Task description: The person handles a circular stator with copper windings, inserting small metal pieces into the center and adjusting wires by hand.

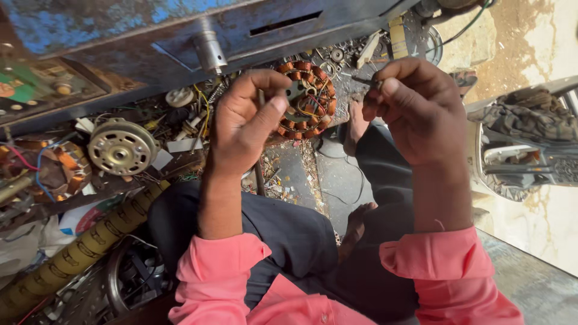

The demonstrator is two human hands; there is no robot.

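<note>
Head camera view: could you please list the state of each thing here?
Left hand: raised, fingers pinched on a thin rod.
Right hand: closed on a small part.
Copper-wound motor ring: on the floor, wires loose.
Round metal motor cover: lying flat among scrap.

The floor [337,180] between the knees is mostly open. A blue bench [180,36] hangs over the top. A round motor [122,146], wires [201,108] and junk crowd the left. A metal frame [524,156] blocks the right.
</note>
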